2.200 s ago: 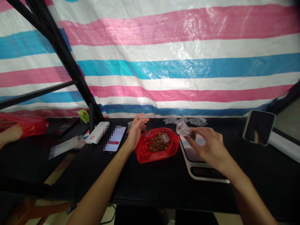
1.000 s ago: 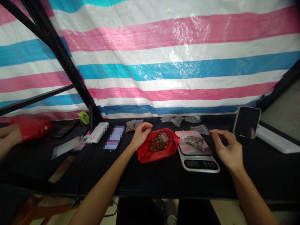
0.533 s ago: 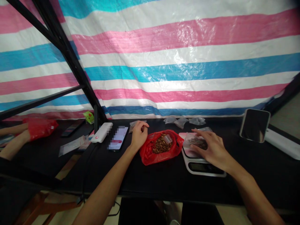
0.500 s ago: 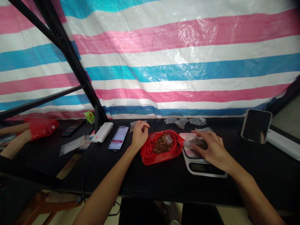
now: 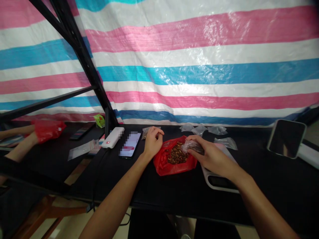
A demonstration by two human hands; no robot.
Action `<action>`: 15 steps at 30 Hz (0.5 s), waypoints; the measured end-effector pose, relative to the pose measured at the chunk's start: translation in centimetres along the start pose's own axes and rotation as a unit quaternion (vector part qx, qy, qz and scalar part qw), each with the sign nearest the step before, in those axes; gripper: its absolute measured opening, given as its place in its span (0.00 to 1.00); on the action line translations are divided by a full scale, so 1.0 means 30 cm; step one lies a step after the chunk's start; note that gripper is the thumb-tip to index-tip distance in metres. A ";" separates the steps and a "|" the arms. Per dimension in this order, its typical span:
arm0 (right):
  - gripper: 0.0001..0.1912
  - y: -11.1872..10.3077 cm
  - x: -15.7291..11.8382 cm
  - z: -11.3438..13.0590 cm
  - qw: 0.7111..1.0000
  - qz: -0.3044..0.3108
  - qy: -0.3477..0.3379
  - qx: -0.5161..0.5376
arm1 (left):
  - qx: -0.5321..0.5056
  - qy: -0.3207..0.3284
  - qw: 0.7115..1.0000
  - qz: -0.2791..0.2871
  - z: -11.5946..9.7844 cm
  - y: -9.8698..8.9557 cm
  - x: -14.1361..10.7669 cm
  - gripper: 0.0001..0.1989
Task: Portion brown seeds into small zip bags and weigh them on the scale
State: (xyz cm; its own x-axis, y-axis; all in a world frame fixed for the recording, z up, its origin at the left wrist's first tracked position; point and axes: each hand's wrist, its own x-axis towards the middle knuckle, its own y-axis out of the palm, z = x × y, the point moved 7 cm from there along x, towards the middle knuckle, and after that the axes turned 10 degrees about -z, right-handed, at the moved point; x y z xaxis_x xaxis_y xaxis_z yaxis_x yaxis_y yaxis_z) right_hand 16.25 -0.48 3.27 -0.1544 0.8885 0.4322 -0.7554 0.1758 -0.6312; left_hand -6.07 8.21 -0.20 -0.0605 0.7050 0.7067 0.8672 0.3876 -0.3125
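Observation:
A red plastic bag [image 5: 161, 166] lies open on the black table, with small brown pieces [image 5: 177, 154] heaped inside. My right hand [image 5: 209, 151] grips a small clear plastic bag [image 5: 192, 146] with brown contents, tilted at the right side of the heap. The bag's mouth is too blurred to make out. Curled at the red bag's back left edge is my left hand [image 5: 153, 144]; something dark shows at its fingertips, too small to name. Beneath my right forearm sits a white kitchen scale [image 5: 210, 181] with a dark display, partly covered by the hand.
Clear small bags [image 5: 199, 130] lie along the back, another clear bag [image 5: 226, 143] behind the scale. To the left are a phone [image 5: 131, 144] and a white power bank [image 5: 113, 137]. A phone on a stand [image 5: 286, 137] stands right. Another person's arm [image 5: 22, 146] reaches to a red bag [image 5: 48, 130].
My right hand has lifted the small clear bag off the scale and brought it left over the red bag. My left hand keeps its place by the red bag. The view has shifted slightly.

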 end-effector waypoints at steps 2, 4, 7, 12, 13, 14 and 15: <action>0.16 0.044 0.021 0.019 0.999 0.016 -0.020 -0.019 | -0.002 0.004 1.000 0.001 -0.002 -0.001 0.000 0.12; 0.19 0.086 0.032 0.007 0.998 0.028 -0.040 -0.036 | -0.005 0.007 1.000 -0.003 -0.004 -0.005 0.002 0.12; 0.26 0.128 0.033 -0.031 0.996 0.031 -0.060 -0.049 | -0.005 0.006 1.000 -0.002 -0.005 -0.008 0.004 0.13; 0.30 0.146 0.020 -0.048 0.992 0.028 -0.077 -0.095 | -0.001 0.011 1.000 0.010 -0.012 -0.002 0.001 0.12; 0.31 0.144 0.019 -0.045 0.992 0.025 -0.079 -0.099 | -0.001 0.015 1.000 0.011 -0.015 -0.001 0.000 0.12; 0.31 0.143 0.017 -0.044 0.992 0.023 -0.078 -0.097 | -0.001 0.019 1.000 0.011 -0.018 0.000 -0.002 0.12; 0.31 0.144 0.016 -0.047 0.993 0.025 -0.071 -0.091 | -0.002 0.022 1.000 0.011 -0.019 0.001 -0.002 0.12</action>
State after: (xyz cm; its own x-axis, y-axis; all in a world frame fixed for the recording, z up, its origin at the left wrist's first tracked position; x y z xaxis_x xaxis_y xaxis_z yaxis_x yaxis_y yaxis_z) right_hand 13.82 1.30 -0.16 -0.2875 0.8316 0.4752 -0.6189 0.2174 -0.7548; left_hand -5.76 7.83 0.11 -0.0191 0.6861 0.7273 0.8697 0.3703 -0.3264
